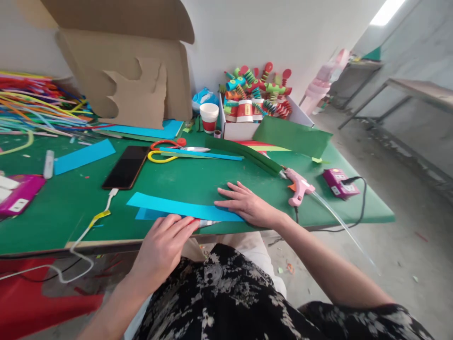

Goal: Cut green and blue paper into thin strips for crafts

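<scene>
A long blue paper strip (170, 204) lies near the front edge of the green table (191, 177), with another blue piece (146, 214) partly under its left part. My right hand (246, 203) rests on the strip's right end, fingers spread. Along the strip's lower edge, my left hand (168, 238) has its fingers closed around a glue stick-like tube (208, 223), mostly hidden, with red and white showing. Behind the strip lie red-handled scissors (166, 144) and yellow-handled scissors (159, 158), beside narrow blue and green strips.
A black phone (126, 167) with a white cable lies at left. A pink glue gun (300, 186) and purple power socket (340, 184) sit at right. Behind are paper cups (209, 118), a box of paper figures (240, 130), cardboard (138, 99) and colourful strips (38, 106).
</scene>
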`<state>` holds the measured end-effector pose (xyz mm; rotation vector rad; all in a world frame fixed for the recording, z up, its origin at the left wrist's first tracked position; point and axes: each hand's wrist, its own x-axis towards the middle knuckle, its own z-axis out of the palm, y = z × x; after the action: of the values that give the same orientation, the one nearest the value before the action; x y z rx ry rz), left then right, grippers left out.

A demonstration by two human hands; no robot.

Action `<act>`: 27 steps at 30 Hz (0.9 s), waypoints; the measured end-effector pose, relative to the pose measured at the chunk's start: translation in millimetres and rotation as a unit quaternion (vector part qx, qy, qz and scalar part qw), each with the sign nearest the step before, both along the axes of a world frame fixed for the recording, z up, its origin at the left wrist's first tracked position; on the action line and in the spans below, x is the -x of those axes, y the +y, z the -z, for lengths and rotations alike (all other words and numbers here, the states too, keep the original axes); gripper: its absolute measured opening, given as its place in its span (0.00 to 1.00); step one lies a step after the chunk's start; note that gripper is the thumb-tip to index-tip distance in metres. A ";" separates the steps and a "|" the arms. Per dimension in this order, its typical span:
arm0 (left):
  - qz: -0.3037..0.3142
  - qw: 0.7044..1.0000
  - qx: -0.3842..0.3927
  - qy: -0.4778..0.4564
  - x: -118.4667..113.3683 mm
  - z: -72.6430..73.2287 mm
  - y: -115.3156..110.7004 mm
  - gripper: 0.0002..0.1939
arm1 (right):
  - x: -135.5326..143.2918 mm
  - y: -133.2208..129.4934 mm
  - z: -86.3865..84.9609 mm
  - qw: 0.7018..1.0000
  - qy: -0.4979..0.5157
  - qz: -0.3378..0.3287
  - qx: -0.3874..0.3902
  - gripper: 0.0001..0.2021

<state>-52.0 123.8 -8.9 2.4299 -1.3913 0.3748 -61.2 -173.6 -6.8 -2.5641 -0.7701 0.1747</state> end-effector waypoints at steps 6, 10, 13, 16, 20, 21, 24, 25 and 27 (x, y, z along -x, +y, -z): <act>-0.006 1.000 0.003 -0.005 3.5 1.2 -2.1 0.21 | 7.7 -23.8 1.4 1.000 0.010 -0.014 -0.024 0.17; -0.013 1.000 0.009 -0.015 6.4 1.1 -10.9 0.21 | 10.6 -23.5 4.0 1.000 0.004 -0.010 -0.024 0.17; -0.015 1.000 0.004 -0.011 8.8 1.1 -14.7 0.22 | 10.7 -22.0 4.5 1.000 0.005 -0.011 -0.017 0.18; -0.013 1.000 0.004 -0.004 11.0 0.2 -15.6 0.21 | 10.7 -21.5 4.1 1.000 0.003 -0.010 -0.009 0.18; -0.012 1.000 -0.007 0.000 12.9 -1.8 -22.1 0.22 | 11.5 -20.7 3.3 1.000 -0.001 -0.006 0.001 0.18; -0.013 1.000 -0.010 0.001 13.4 -2.0 -24.4 0.22 | 11.7 -20.5 3.2 1.000 -0.002 -0.005 0.003 0.18; -0.016 1.000 -0.009 0.004 15.6 -1.9 -28.4 0.22 | 12.2 -19.9 3.5 1.000 -0.005 -0.003 0.005 0.18; -0.016 1.000 -0.007 0.004 16.5 -1.8 -28.6 0.21 | 12.3 -19.8 3.8 1.000 -0.005 -0.004 0.005 0.18; -0.017 1.000 -0.004 0.007 18.3 -1.6 -28.9 0.21 | 12.4 -19.9 4.6 1.000 -0.006 -0.004 0.004 0.18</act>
<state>-70.4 94.9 -7.2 2.4613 -1.3495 0.3615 -73.7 -193.5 -11.4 -2.5714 -0.7864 0.1660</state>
